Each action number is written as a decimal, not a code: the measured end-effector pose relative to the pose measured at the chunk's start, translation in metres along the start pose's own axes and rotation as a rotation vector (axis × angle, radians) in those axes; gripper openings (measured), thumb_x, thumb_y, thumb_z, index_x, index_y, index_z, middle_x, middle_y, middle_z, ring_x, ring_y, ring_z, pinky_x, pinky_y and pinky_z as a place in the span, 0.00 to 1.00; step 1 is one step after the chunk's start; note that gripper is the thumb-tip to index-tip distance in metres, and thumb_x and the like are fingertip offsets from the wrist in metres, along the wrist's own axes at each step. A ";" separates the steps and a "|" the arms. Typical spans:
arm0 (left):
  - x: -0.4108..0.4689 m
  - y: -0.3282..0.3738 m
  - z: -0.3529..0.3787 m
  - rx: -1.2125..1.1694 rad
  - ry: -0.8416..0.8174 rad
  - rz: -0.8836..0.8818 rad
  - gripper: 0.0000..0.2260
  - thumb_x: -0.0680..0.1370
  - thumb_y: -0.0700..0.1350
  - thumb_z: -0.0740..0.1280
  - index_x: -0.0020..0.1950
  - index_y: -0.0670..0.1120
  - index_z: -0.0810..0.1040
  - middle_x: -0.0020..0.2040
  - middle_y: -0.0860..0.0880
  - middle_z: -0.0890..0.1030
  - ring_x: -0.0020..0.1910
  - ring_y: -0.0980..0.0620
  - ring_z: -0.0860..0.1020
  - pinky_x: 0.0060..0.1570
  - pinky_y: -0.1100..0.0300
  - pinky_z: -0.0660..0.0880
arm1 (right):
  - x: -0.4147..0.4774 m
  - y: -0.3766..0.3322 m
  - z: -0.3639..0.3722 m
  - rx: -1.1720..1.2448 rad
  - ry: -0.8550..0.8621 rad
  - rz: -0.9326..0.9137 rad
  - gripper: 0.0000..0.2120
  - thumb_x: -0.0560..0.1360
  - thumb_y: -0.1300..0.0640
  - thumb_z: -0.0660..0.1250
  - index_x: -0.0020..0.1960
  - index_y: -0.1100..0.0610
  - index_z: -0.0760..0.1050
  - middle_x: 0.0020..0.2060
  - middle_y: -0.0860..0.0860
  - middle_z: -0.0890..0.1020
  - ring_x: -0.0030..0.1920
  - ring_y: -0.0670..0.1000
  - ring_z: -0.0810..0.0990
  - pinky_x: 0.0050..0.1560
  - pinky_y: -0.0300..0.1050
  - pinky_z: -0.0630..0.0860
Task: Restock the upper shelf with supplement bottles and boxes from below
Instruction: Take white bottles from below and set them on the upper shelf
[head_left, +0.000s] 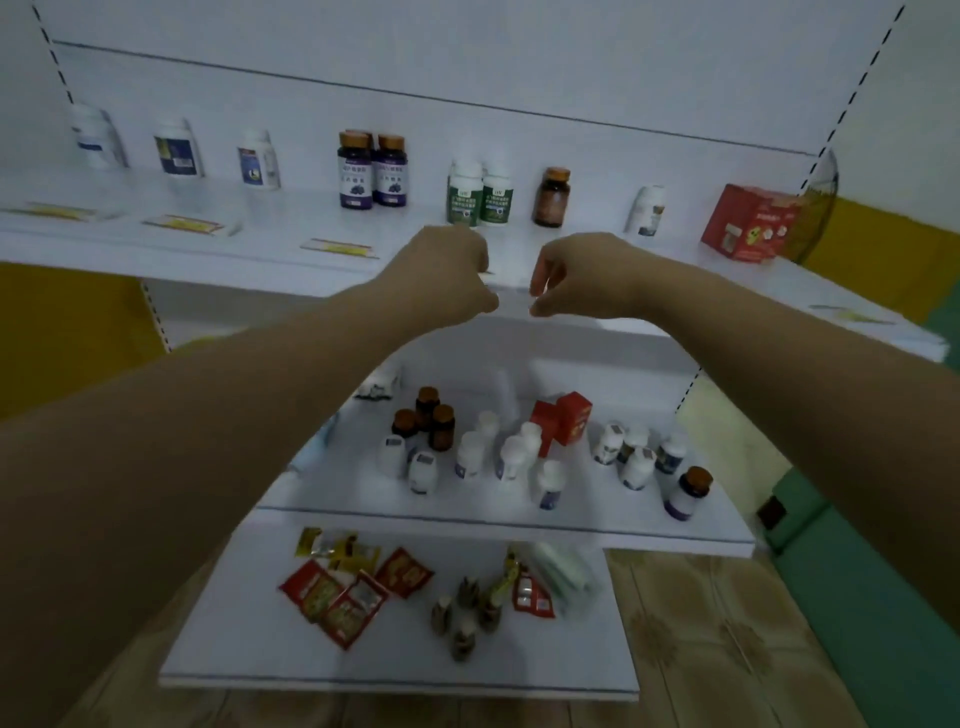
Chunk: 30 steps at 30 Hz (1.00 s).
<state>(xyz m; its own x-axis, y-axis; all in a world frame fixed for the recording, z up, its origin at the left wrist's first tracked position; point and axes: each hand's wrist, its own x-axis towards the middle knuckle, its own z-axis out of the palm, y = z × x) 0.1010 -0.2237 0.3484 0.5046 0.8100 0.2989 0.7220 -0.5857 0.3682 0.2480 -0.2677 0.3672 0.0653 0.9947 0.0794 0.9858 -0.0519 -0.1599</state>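
The upper shelf (270, 249) carries a row of supplement bottles: three white ones at the left (179, 148), two purple-labelled bottles (373, 171), two green-labelled bottles (480, 195), a brown bottle (551, 198), a white bottle (647, 210) and a red box (745, 223). My left hand (447, 275) is curled into a fist at the shelf's front edge, just below the green-labelled bottles. My right hand (582, 275) hovers beside it with fingers bent and thumb apart, holding nothing that I can see. The shelf below (467, 512) holds several white bottles (470, 454), brown bottles (431, 418) and red boxes (563, 418).
Yellow price labels (340, 248) lie along the upper shelf's front. The lowest shelf (395, 680) carries red and yellow sachets (337, 597) and small brown items (462, 618). A purple-labelled bottle (688, 493) stands at the middle shelf's right end. Patterned floor shows at the lower right.
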 end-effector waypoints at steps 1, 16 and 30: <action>-0.010 0.003 0.009 -0.001 -0.036 -0.006 0.20 0.75 0.47 0.69 0.64 0.42 0.74 0.62 0.44 0.76 0.60 0.46 0.74 0.53 0.59 0.69 | -0.010 0.004 0.009 0.006 -0.019 0.000 0.12 0.74 0.55 0.69 0.55 0.57 0.77 0.46 0.49 0.75 0.48 0.49 0.73 0.47 0.41 0.70; -0.057 -0.110 0.153 0.004 -0.474 -0.378 0.21 0.77 0.44 0.67 0.67 0.38 0.70 0.66 0.40 0.73 0.64 0.44 0.72 0.59 0.58 0.69 | -0.022 0.048 0.197 0.251 -0.363 0.175 0.26 0.74 0.55 0.68 0.70 0.57 0.66 0.64 0.55 0.74 0.60 0.55 0.76 0.60 0.44 0.74; 0.007 -0.248 0.293 -0.290 -0.352 -0.446 0.35 0.76 0.41 0.68 0.77 0.43 0.52 0.76 0.43 0.59 0.74 0.45 0.60 0.71 0.56 0.57 | 0.105 0.007 0.396 0.506 -0.251 0.293 0.37 0.75 0.50 0.67 0.77 0.56 0.50 0.71 0.58 0.63 0.71 0.58 0.64 0.69 0.49 0.62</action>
<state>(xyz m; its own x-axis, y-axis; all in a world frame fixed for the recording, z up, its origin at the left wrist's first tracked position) 0.0643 -0.0645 0.0014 0.3463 0.9101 -0.2275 0.7660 -0.1344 0.6286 0.2003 -0.1282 -0.0147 0.2226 0.9390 -0.2620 0.7334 -0.3384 -0.5896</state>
